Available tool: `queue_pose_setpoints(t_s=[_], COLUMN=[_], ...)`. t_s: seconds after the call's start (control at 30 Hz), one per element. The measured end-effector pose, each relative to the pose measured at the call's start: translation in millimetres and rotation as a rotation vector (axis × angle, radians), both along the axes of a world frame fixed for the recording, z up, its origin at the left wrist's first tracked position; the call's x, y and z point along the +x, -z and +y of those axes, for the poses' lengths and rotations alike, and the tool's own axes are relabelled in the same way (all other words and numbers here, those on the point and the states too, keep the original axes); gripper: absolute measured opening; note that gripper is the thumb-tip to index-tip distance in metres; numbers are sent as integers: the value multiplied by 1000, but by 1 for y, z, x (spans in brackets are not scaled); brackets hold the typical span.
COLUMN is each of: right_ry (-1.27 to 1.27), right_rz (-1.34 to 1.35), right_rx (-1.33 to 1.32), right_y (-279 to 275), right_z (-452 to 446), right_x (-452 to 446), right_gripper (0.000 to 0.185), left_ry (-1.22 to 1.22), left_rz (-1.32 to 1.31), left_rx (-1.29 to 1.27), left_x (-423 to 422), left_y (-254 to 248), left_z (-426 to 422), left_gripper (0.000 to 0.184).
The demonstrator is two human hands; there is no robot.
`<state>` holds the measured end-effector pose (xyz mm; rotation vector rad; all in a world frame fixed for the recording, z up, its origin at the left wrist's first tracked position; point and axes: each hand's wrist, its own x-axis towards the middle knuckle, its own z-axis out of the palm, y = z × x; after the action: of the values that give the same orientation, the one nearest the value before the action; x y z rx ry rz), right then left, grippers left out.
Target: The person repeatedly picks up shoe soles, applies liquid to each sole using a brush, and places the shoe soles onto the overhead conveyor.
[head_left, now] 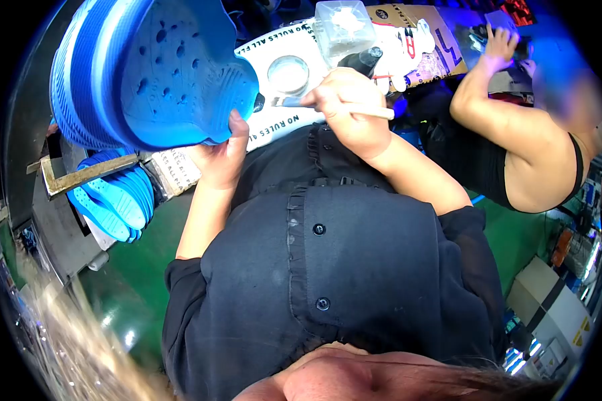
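At upper left, close to the camera, are large blue shoe soles [170, 73], apparently stacked, with holes and raised marks inside the front one. My left hand [226, 150] grips the lower right edge of the front sole, its thumb up and its other fingers hidden behind. My right hand [356, 110] is closed around a brush [374, 111] with a pale handle. The brush's bristle end points left, close to a small dark piece [259, 102] at the sole's edge; whether they touch I cannot tell. Just beyond the brush lies a round clear dish [287, 73].
A translucent plastic tub [344, 30] stands behind the dish, with white shoe parts [408, 57] beside it. More blue soles [117, 194] lie at left near a wooden frame [90, 174]. On the right sits a co-worker [515, 127], one hand raised over the bench.
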<state>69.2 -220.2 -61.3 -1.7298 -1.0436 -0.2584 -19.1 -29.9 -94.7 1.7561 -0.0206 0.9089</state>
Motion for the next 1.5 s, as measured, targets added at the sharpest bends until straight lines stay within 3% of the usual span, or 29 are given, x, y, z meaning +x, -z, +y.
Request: queue_pose_setpoints(t_s=[0.07,0.17,0.3,0.37,0.47,0.57,0.6,0.63,0.7,0.73,0.77,0.8,0.83,0.93,1.03,1.17,1.23,1.37,1.5], right_ry=[43,117,165,192,222,158,271,240,269,241,239,252,264,270,248,163,165,130,66], right_rz=[70,183,201,239,219,329,-204,310,414,474,470,453,434,538,652,663,653,630,744], right_rx=[157,175,102,103,126,208,216,163,235,228,230,225,218,266,314,388,344,286,301], right_y=[2,2,11,6,4,0,8,2,14,15,14,13,12,11,22,39,37,43,40], right_z=[-2,-10,-25,-29,-39,-54,-55,-63,-64,-69,-72,-75,-78,-84,-86,-78,-71,-49,-26], right_x=[1,-3,-1,-2,1,1,8,2,2,1,1,2,3,2,3,10,10,14,14], right_gripper=[17,19,23,22,21,21,22,22,24,29,29,29,30,27,16,4,4,5,13], left_ry=[13,-19,-14,158,659,864,904,949,1092,1190,982,1055,1052,1166,1195,740,504,-282,-857], left_rz=[17,41,365,251,446,674,707,705,614,489,519,420,358,430,575,687,783,787,622], left_rx=[-2,-36,-148,-168,-556,-603,-569,-522,-505,-701,-830,-1008,-1029,-885,-944,-755,-799,-1011,-1264], left_x=[0,0,-10,-9,0,34,55,83,152,188,221,244,257,245,209,135,72,-83,-192], left_y=[-1,-12,-54,-79,-119,-146,-156,-166,-193,-201,-212,-226,-233,-229,-181,-74,-27,63,75], left_z=[0,0,14,13,8,-22,-36,-50,-81,-101,-115,-132,-142,-151,-126,-38,19,117,159], left_gripper=[30,31,39,49,65,72,75,78,70,56,57,54,59,59,59,55,52,56,77])
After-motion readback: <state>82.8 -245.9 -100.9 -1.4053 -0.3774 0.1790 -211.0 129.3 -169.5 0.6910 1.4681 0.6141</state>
